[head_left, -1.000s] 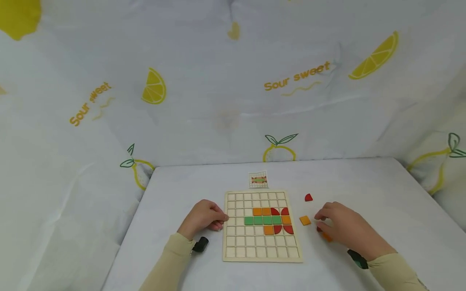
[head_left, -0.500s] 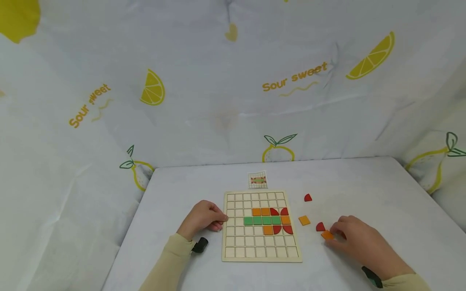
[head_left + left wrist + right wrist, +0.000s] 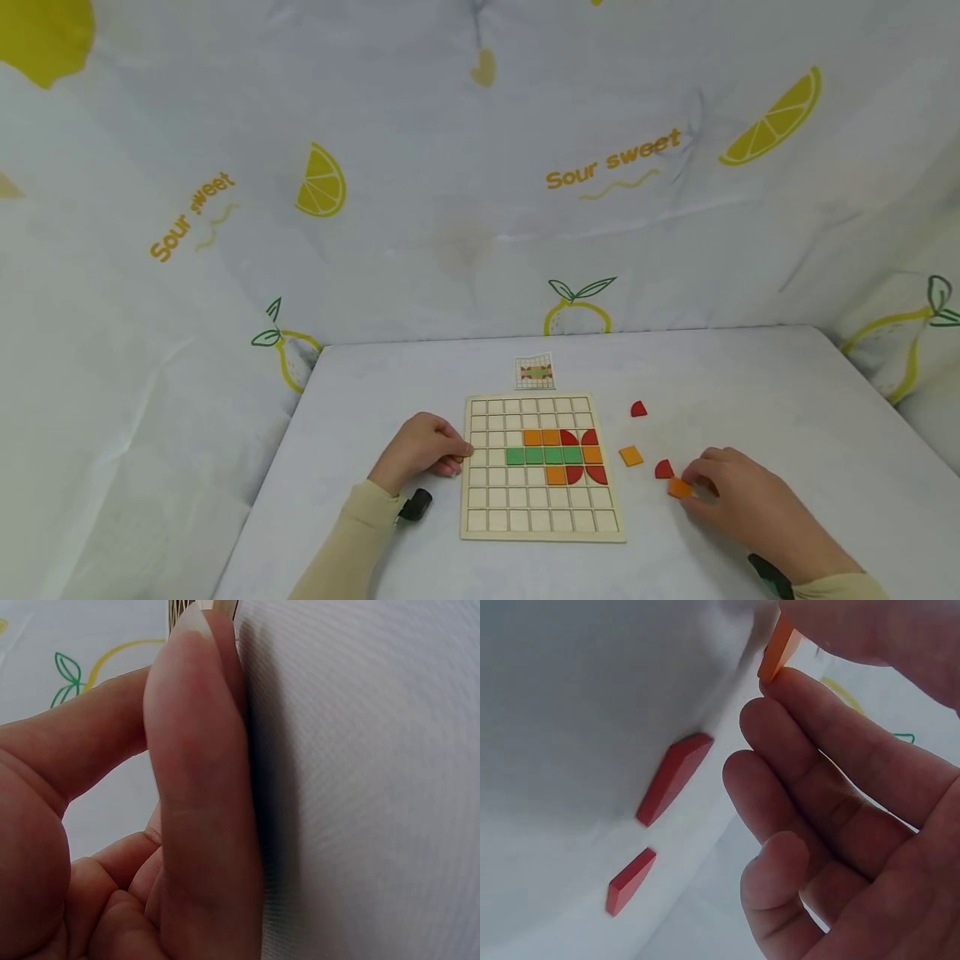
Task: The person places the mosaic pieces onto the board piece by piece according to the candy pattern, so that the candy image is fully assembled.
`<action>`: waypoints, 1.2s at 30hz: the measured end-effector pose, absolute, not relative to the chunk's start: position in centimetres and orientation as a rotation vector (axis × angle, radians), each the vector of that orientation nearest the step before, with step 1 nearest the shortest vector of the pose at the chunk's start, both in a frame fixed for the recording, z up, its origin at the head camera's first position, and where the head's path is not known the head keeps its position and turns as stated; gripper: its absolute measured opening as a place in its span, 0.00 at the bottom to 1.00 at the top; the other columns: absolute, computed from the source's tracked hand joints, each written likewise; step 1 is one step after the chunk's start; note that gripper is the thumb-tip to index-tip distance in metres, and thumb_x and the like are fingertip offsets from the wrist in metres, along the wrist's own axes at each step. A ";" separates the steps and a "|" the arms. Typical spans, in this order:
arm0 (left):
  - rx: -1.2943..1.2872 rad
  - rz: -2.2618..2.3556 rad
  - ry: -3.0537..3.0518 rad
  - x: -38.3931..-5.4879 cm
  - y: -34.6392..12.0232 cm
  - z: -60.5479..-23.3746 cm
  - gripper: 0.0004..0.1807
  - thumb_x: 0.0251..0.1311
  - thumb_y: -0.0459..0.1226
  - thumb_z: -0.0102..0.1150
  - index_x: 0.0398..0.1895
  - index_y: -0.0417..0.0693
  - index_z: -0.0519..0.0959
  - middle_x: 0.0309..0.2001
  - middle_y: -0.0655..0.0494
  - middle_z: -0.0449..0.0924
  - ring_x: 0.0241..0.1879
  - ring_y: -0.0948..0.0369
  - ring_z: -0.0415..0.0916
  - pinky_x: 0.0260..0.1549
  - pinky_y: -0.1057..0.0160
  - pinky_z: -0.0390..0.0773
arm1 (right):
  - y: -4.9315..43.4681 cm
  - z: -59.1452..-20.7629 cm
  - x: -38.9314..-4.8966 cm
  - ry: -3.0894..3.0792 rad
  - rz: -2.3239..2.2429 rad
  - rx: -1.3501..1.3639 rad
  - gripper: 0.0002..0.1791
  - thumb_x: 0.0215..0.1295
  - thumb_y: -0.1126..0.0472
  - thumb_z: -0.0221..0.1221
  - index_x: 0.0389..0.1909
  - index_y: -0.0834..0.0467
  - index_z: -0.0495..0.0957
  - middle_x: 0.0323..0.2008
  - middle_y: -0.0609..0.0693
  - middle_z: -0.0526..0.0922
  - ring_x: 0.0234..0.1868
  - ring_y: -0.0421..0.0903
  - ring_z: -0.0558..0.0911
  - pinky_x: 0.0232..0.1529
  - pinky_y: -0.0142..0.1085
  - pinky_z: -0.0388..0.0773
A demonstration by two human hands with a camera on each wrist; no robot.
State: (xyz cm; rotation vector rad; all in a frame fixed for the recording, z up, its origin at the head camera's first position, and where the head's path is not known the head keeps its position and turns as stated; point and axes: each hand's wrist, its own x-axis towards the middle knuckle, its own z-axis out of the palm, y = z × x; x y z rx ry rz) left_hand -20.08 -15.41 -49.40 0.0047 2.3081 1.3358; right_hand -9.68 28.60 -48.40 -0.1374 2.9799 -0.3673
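Note:
My left hand pinches the left edge of a wooden grid board; the left wrist view shows thumb and finger meeting at that edge. On the board, a row of green square tiles lies between orange squares and red quarter-round tiles. Over to the right, my right hand holds an orange square tile between thumb and index finger. The right wrist view has this orange tile at the fingertips, its other fingers loosely bent. Just beside it on the table lies a red quarter-round tile.
Another orange square tile lies right of the board, and a second loose red quarter-round tile is farther back. A small printed pattern card sits behind the board. A lemon-print cloth hangs behind the white table.
My right hand has drawn back to the right, uncovering the near red tile, and has taken hold of the orange tile. My left hand stays at the board's edge.

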 end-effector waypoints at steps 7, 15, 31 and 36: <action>0.002 1.341 2.302 -20.0 -15.5 -49.3 0.12 0.60 0.39 0.80 0.34 0.42 0.85 0.25 0.51 0.88 0.21 0.64 0.85 0.24 0.68 0.87 | 26.1 -47.4 -10.6 3.042 -0.364 -0.229 0.13 0.56 0.53 0.82 0.36 0.51 0.89 0.33 0.41 0.82 0.39 0.43 0.79 0.43 0.45 0.89; -0.005 1.355 2.295 -20.3 -15.5 -49.5 0.12 0.59 0.38 0.81 0.34 0.42 0.85 0.26 0.51 0.89 0.22 0.64 0.85 0.25 0.68 0.87 | 21.2 -45.9 -12.7 3.020 -0.451 -0.354 0.11 0.57 0.54 0.81 0.37 0.50 0.89 0.40 0.43 0.85 0.42 0.43 0.80 0.46 0.43 0.89; 0.007 1.371 2.289 -20.2 -15.4 -49.3 0.10 0.59 0.37 0.80 0.33 0.43 0.86 0.26 0.52 0.89 0.21 0.65 0.84 0.24 0.68 0.86 | 14.4 -47.4 -14.2 3.013 -0.573 -0.710 0.09 0.58 0.54 0.81 0.34 0.47 0.89 0.34 0.35 0.78 0.39 0.35 0.76 0.40 0.33 0.83; 0.005 1.375 2.290 -20.2 -15.5 -49.4 0.10 0.59 0.38 0.80 0.32 0.43 0.86 0.26 0.52 0.89 0.21 0.65 0.84 0.24 0.68 0.86 | 13.7 -47.7 -14.2 3.014 -0.552 -0.759 0.09 0.58 0.54 0.80 0.35 0.49 0.90 0.36 0.37 0.80 0.37 0.35 0.76 0.38 0.33 0.82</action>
